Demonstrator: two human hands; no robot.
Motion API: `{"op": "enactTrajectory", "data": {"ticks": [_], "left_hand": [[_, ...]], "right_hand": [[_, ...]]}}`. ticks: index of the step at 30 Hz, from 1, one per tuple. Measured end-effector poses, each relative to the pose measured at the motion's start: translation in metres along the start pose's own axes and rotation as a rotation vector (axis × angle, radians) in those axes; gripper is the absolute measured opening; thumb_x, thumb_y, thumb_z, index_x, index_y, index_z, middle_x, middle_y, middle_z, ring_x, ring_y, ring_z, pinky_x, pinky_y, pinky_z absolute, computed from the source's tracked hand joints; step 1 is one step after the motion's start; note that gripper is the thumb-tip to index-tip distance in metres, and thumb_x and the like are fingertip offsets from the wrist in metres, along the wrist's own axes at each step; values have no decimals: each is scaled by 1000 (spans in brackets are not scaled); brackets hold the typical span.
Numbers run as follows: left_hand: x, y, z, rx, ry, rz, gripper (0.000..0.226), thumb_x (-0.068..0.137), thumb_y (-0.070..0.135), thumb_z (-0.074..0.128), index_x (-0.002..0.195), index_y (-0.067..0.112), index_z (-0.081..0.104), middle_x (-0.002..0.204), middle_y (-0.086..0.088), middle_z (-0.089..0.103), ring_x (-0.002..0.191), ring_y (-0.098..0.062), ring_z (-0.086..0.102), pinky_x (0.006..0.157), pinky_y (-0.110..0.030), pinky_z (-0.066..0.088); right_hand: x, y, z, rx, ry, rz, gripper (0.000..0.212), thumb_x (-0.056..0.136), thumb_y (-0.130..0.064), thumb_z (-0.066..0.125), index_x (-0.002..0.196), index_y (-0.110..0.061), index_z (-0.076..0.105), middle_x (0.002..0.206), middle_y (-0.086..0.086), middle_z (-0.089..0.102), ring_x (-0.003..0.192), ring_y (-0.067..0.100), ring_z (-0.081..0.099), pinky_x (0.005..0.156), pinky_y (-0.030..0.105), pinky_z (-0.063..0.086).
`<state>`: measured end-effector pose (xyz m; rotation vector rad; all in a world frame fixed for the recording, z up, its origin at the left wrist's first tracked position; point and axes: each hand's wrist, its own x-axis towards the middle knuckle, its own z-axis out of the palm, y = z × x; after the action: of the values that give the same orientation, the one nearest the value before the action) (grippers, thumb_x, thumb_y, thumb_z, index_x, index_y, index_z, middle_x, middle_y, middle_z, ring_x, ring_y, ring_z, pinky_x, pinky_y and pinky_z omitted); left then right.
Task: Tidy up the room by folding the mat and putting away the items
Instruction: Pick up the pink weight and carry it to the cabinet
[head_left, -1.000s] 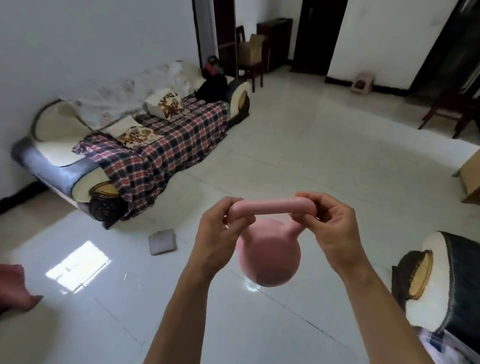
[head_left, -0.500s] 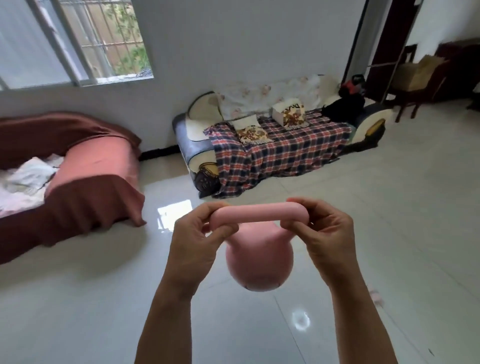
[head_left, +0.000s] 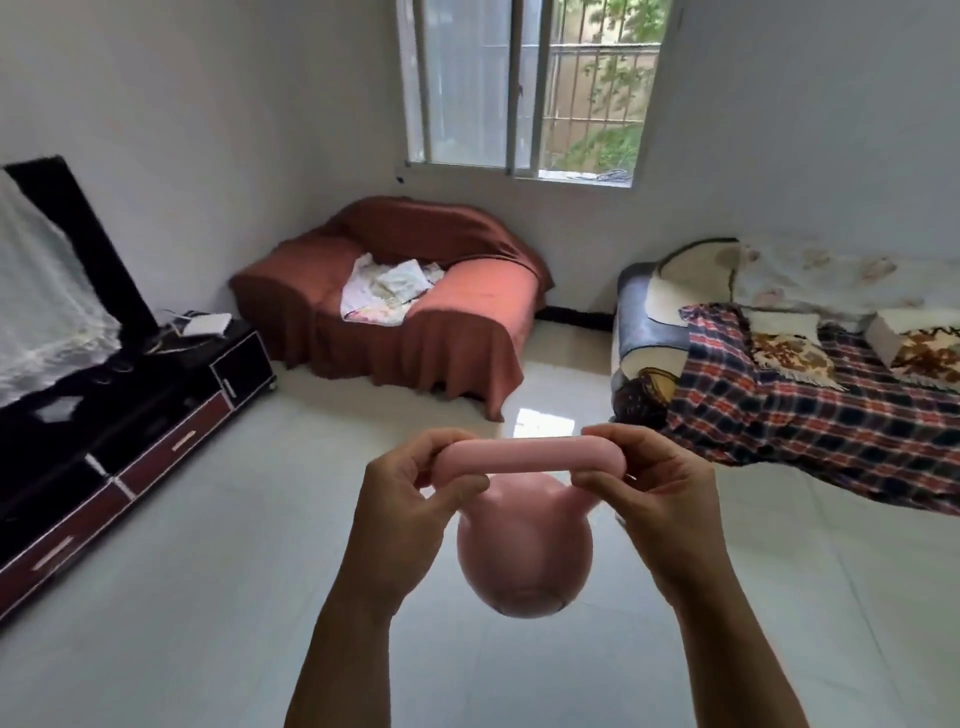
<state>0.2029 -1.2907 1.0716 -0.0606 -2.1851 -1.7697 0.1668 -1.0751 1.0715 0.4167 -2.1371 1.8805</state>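
Note:
A pink kettlebell (head_left: 524, 561) hangs in front of me above the white tiled floor, its round body below a thick pink handle. My left hand (head_left: 410, 499) grips the left end of the handle. My right hand (head_left: 660, 493) grips the right end. Both arms reach up from the bottom of the view. No mat is in view.
A black and dark red TV cabinet (head_left: 130, 415) runs along the left wall. A sofa under a rust-red cover (head_left: 405, 306) with white cloths (head_left: 387, 288) stands below the window. A sofa with a plaid blanket (head_left: 821, 405) and cushions is at the right.
The view has swung left across the room, from the plaid sofa to the red-covered sofa and TV cabinet. Both hands keep the same grip on the kettlebell.

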Motion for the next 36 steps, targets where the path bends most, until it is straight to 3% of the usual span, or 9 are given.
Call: {"op": "enactTrajectory", "data": {"ticks": [3, 6, 9, 13, 19, 24, 29, 36], "left_hand": [[-15, -9, -68, 19, 99, -28, 33, 79, -1, 77, 97, 26, 73, 87, 10, 74, 85, -12, 68, 75, -18, 51], [-29, -18, -133, 16, 195, -46, 27, 75, 14, 79, 99, 26, 73, 92, 9, 75, 90, -14, 69, 78, -21, 53], [-45, -28, -200, -14, 294, -64, 28, 71, 20, 75, 98, 25, 73, 92, 9, 75, 88, -11, 69, 76, -16, 51], [-78, -42, -285, 2, 407, -107, 29, 80, 1, 78, 99, 23, 74, 92, 9, 75, 88, -11, 68, 75, -15, 51], [-126, -59, -384, 56, 640, -172, 31, 81, 0, 76, 99, 25, 74, 93, 8, 74, 91, -15, 68, 78, -25, 54], [-152, -74, -446, 116, 819, -239, 32, 82, 2, 76, 102, 27, 74, 96, 11, 74, 94, -13, 67, 79, -25, 53], [-159, -96, -497, 157, 952, -332, 33, 82, 3, 76, 99, 31, 73, 91, 15, 73, 89, -9, 67, 73, -21, 53], [-133, -124, -578, 215, 1127, -399, 39, 80, 1, 78, 97, 36, 73, 94, 8, 73, 88, -15, 67, 74, -29, 58]], "right_hand": [[2, -8, 67, -4, -95, -22, 40, 69, 5, 83, 97, -23, 77, 90, -5, 76, 88, 21, 72, 79, 40, 60], [1, -18, 136, 15, -195, -37, 44, 69, 5, 84, 94, -30, 78, 90, -2, 77, 87, 23, 72, 80, 46, 59], [-4, -30, 208, 43, -286, -33, 41, 68, 7, 84, 94, -24, 78, 89, 0, 77, 85, 21, 72, 79, 45, 59], [-21, -44, 303, 100, -437, -31, 38, 69, 10, 82, 96, -17, 76, 87, 2, 77, 84, 23, 73, 77, 40, 61], [-40, -62, 430, 229, -676, -11, 38, 69, 14, 79, 93, -16, 77, 87, 6, 77, 82, 27, 72, 74, 34, 60], [-57, -65, 519, 284, -849, 7, 36, 70, 14, 79, 94, -13, 77, 89, 4, 77, 82, 20, 71, 73, 27, 58], [-60, -61, 602, 319, -974, 50, 38, 69, 13, 80, 92, -17, 77, 88, 0, 77, 81, 18, 71, 74, 28, 59], [-31, -56, 736, 351, -1178, 28, 44, 68, 13, 80, 90, -26, 77, 87, -6, 77, 80, 15, 71, 72, 28, 59]]}}
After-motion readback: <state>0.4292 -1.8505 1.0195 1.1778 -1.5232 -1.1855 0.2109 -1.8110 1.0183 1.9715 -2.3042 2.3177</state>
